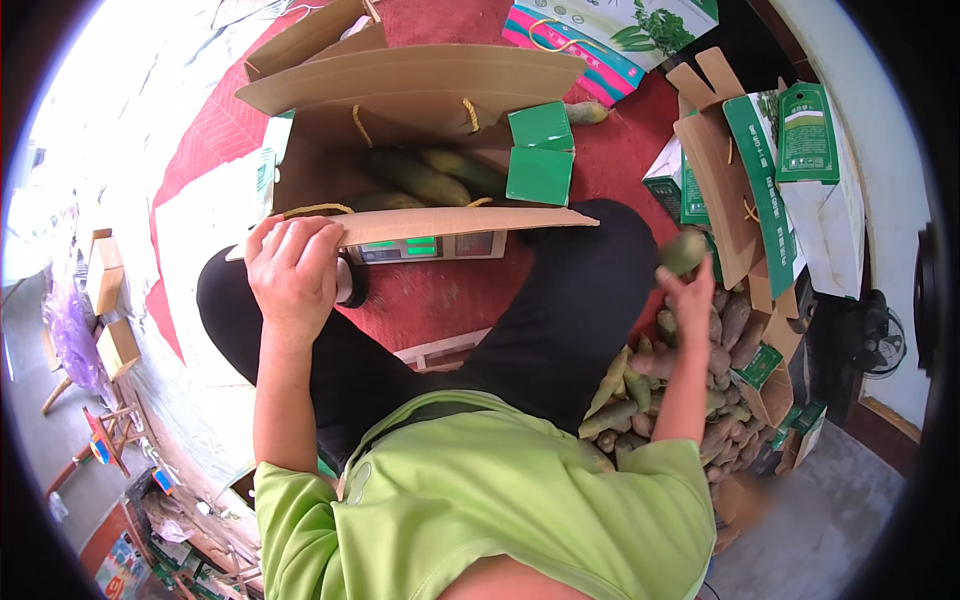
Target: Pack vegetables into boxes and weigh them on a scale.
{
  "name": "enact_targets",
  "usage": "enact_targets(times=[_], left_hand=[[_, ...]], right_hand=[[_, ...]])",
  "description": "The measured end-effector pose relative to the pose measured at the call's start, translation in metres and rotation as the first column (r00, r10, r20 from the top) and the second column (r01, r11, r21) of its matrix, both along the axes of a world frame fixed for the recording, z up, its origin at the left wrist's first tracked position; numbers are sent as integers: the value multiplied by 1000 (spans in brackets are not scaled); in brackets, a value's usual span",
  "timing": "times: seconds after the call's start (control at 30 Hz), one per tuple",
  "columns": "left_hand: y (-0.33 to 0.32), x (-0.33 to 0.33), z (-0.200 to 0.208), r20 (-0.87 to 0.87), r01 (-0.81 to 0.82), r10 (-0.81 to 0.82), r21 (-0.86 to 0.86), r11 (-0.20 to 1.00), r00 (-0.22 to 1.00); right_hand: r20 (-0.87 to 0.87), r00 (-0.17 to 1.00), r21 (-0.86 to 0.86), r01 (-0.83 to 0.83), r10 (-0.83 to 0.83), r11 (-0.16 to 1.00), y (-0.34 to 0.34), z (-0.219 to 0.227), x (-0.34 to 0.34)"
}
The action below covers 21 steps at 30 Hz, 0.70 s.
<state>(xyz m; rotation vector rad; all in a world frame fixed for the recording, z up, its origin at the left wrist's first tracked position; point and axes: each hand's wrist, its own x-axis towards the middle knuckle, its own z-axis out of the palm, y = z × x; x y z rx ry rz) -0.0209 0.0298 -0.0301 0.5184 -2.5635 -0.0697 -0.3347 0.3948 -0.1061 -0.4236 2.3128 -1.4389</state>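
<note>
In front of me an open cardboard box (420, 90) holds several long green radishes (415, 178) lying on its bottom. My left hand (293, 265) is closed over the left end of the box's near flap (450, 222). Under that flap a scale (475, 244) with a lit green display shows partly; the rest of it is hidden. Off to the right, beyond my knee, my right hand (690, 300) grips a green radish (684, 253) by its lower end, above a pile of root vegetables (735, 325).
More open boxes (735, 180) stand at the right, beside the wall and a black fan (880, 335). A printed carton (610, 40) and another radish (587, 112) lie at the far side of the red mat (420, 320). Purple plastic (75, 335) hangs at the left.
</note>
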Motion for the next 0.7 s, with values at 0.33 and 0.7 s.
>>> enact_targets(times=[0.33, 0.7], left_hand=[[-1, -2, 3, -49, -8, 7, -11, 1000, 999], [-2, -4, -1, -45, -6, 6, -5, 1000, 999]], right_hand=[[-214, 855, -350, -518, 472, 780, -198, 174, 12], [-194, 359, 333, -851, 913, 406, -364, 58, 95]])
